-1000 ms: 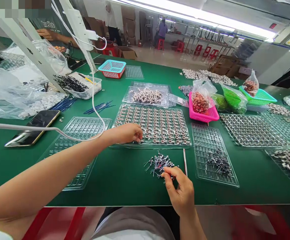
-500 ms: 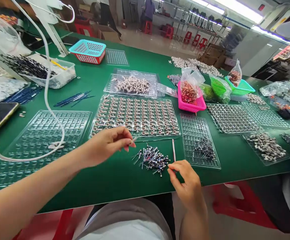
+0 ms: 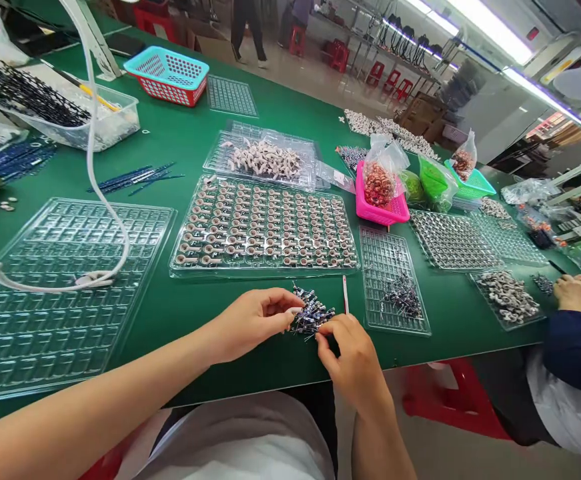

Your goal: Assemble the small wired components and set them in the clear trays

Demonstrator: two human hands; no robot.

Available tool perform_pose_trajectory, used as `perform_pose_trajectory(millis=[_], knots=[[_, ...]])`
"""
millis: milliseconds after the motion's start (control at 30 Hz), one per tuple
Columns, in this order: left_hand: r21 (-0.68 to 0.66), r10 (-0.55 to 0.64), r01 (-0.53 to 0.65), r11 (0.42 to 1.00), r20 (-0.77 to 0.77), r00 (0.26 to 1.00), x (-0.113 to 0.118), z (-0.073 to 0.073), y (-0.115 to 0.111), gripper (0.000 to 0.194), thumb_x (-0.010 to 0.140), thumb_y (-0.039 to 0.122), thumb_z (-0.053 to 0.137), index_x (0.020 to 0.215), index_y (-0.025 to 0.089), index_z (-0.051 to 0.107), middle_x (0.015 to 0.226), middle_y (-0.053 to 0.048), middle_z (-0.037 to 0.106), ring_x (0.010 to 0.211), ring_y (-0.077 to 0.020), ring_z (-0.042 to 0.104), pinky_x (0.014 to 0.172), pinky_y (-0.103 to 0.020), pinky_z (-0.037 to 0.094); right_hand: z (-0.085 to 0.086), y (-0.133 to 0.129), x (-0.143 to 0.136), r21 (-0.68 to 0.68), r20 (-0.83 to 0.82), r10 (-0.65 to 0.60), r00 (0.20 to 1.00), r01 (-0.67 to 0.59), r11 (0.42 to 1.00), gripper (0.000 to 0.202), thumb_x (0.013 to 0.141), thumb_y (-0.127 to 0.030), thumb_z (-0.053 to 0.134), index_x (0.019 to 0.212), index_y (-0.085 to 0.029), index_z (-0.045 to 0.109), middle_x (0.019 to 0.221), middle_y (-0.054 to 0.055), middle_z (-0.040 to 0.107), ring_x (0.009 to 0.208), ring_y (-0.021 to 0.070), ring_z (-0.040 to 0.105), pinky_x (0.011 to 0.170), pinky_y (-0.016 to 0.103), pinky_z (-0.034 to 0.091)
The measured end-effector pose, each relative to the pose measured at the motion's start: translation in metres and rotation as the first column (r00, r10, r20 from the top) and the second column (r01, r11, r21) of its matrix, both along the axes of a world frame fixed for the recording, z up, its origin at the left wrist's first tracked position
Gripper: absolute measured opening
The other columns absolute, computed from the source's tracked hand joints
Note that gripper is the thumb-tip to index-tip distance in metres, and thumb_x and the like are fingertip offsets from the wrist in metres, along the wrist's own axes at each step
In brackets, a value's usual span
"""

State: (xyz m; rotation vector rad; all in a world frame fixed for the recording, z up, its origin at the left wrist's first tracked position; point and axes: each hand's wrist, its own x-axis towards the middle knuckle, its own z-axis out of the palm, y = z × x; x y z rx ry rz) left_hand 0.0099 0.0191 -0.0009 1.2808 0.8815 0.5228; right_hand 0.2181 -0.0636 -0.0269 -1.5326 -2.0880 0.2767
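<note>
My left hand (image 3: pixel 265 321) is closed in a pinch on a small white piece (image 3: pixel 295 310), beside a pile of small blue-and-silver wired parts (image 3: pixel 313 310). At the right edge of this pile my right hand (image 3: pixel 347 343) has its thumb and forefinger pressed together; whatever lies between them is too small to make out. Behind both hands lies a clear tray (image 3: pixel 265 227) filled with rows of round parts on small boards. A thin red-and-white strip (image 3: pixel 345 293) lies just behind my right hand.
A clear tray with dark wired parts (image 3: pixel 395 280) lies right of my hands, near a pink basket (image 3: pixel 381 210). A white cable (image 3: pixel 93 153) crosses the left tray (image 3: pixel 70 267). A co-worker's hands (image 3: pixel 575 293) are at the far right.
My left hand has moved right and down to the wired pile, still pinching the white piece. My right hand has shifted slightly left. The view has turned, and more of the co-worker shows.
</note>
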Motion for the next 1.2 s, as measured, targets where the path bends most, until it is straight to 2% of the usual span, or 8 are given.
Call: perform_pose_trajectory(millis=[133, 267, 367, 433, 533, 667, 767, 1200], knots=[[-0.036, 0.021, -0.021, 0.999, 0.014, 1.0, -0.004, 0.0, 0.002, 0.023, 0.078, 0.037, 0.062, 0.089, 0.017, 0.064, 0.074, 0.0, 0.065, 0.068, -0.0158, 0.062, 0.067, -0.029, 0.053, 0.007, 0.0, 0.003, 0.006, -0.021, 0.009, 1.0, -0.009, 1.0, 0.013, 0.09, -0.009, 0.053, 0.088, -0.02, 0.059, 0.081, 0.003, 0.064, 0.076, 0.0171, 0.058, 0.07, 0.032, 0.049], [-0.051, 0.031, -0.029, 0.998, 0.026, 0.999, -0.007, -0.001, 0.004, 0.012, 0.076, 0.027, 0.056, 0.082, 0.017, 0.059, 0.072, 0.0, 0.063, 0.064, -0.0145, 0.058, 0.06, -0.027, 0.049, 0.016, 0.0, 0.002, 0.009, -0.115, 0.027, 0.993, -0.026, 1.0, 0.014, 0.091, -0.008, 0.053, 0.089, -0.021, 0.059, 0.083, 0.002, 0.064, 0.077, 0.0162, 0.059, 0.07, 0.031, 0.049], [-0.012, 0.028, -0.028, 1.0, 0.031, 0.999, -0.01, -0.001, 0.003, 0.012, 0.077, 0.023, 0.046, 0.079, 0.018, 0.056, 0.061, 0.003, 0.051, 0.057, -0.0133, 0.049, 0.053, -0.024, 0.04, 0.018, 0.001, -0.003, 0.068, -0.201, 0.027, 0.979, -0.013, 0.998, 0.015, 0.09, -0.007, 0.056, 0.094, -0.022, 0.059, 0.085, 0.002, 0.065, 0.079, 0.0157, 0.06, 0.072, 0.031, 0.05], [0.075, 0.011, -0.011, 0.997, 0.006, 1.0, -0.012, 0.001, 0.001, 0.017, 0.08, 0.023, 0.042, 0.081, 0.018, 0.058, 0.059, 0.005, 0.045, 0.055, -0.0131, 0.043, 0.052, -0.025, 0.035, 0.017, 0.002, -0.008, 0.109, -0.237, 0.026, 0.971, 0.0, 0.994, 0.017, 0.089, -0.007, 0.058, 0.097, -0.022, 0.06, 0.087, 0.002, 0.066, 0.081, 0.0158, 0.061, 0.073, 0.032, 0.051], [0.192, -0.036, 0.051, 0.98, -0.083, 0.996, -0.012, 0.006, -0.001, 0.02, 0.086, 0.028, 0.044, 0.084, 0.018, 0.06, 0.062, 0.005, 0.045, 0.058, -0.0133, 0.04, 0.055, -0.026, 0.033, 0.012, 0.003, -0.016, 0.162, -0.277, 0.041, 0.96, 0.005, 0.987, 0.024, 0.088, -0.004, 0.061, 0.102, -0.023, 0.06, 0.089, 0.002, 0.067, 0.084, 0.0166, 0.063, 0.077, 0.034, 0.052], [0.147, -0.14, 0.16, 0.976, -0.135, 0.981, -0.01, 0.009, -0.003, 0.026, 0.09, 0.042, 0.051, 0.082, 0.018, 0.059, 0.065, 0.005, 0.047, 0.061, -0.0135, 0.04, 0.056, -0.026, 0.032, 0.004, 0.002, -0.024, 0.272, -0.315, 0.111, 0.943, -0.022, 0.962, 0.037, 0.084, 0.002, 0.063, 0.11, -0.024, 0.059, 0.093, 0.003, 0.067, 0.087, 0.017, 0.064, 0.079, 0.037, 0.054], [0.125, -0.182, 0.196, 0.973, -0.113, 0.977, -0.009, 0.006, -0.003, 0.028, 0.09, 0.041, 0.052, 0.077, 0.017, 0.058, 0.067, 0.005, 0.046, 0.063, -0.0128, 0.039, 0.058, -0.025, 0.031, 0.0, 0.0, -0.028, 0.311, -0.331, 0.119, 0.936, -0.011, 0.951, 0.041, 0.083, 0.003, 0.064, 0.113, -0.024, 0.059, 0.095, 0.004, 0.067, 0.088, 0.0173, 0.064, 0.077, 0.037, 0.055], [0.027, -0.135, 0.135, 0.991, 0.006, 0.991, -0.009, 0.008, -0.006, 0.027, 0.088, 0.04, 0.055, 0.077, 0.015, 0.058, 0.067, 0.005, 0.042, 0.064, -0.0119, 0.035, 0.059, -0.026, 0.029, -0.018, -0.002, -0.034, 0.266, -0.417, 0.061, 0.907, 0.057, 0.962, 0.03, 0.086, -0.002, 0.063, 0.109, -0.021, 0.062, 0.092, 0.004, 0.068, 0.086, 0.0182, 0.065, 0.077, 0.036, 0.054]])
